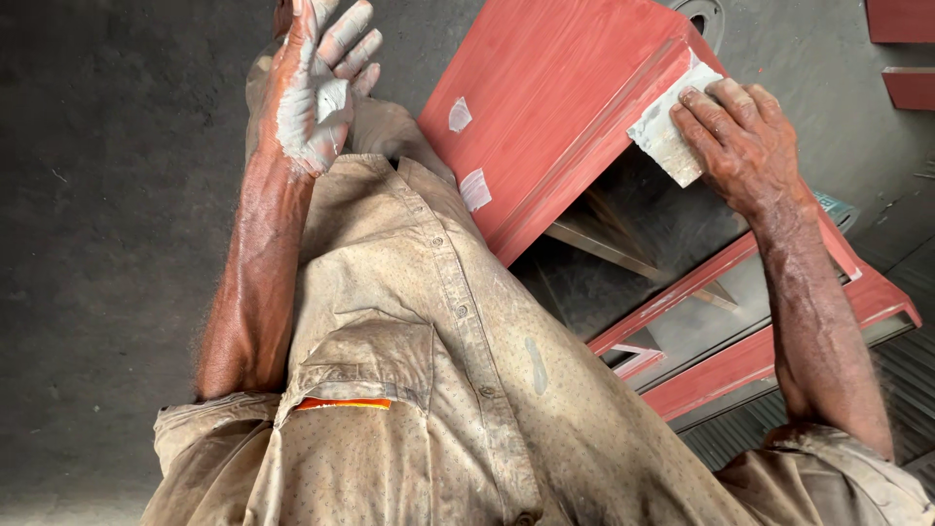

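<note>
Flat grey-white abrasive pad (672, 131), thin and flexible, looks light; right hand (745, 146) presses it on the red-painted wooden panel's (545, 97) edge at two o'clock. Best pinched by its long edges. Left hand (317, 88), filler-smeared, is spread at eleven o'clock.

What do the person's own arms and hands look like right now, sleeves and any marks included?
Both forearms are bare, with no gloves, watch or rings visible. The left hand is smeared with pale grey-white putty across its palm and fingers. The right hand shows only a dusting of it. Short, rolled-up sleeves of a dusty beige button-up shirt, finely dotted and stained, end near the elbows.
</note>
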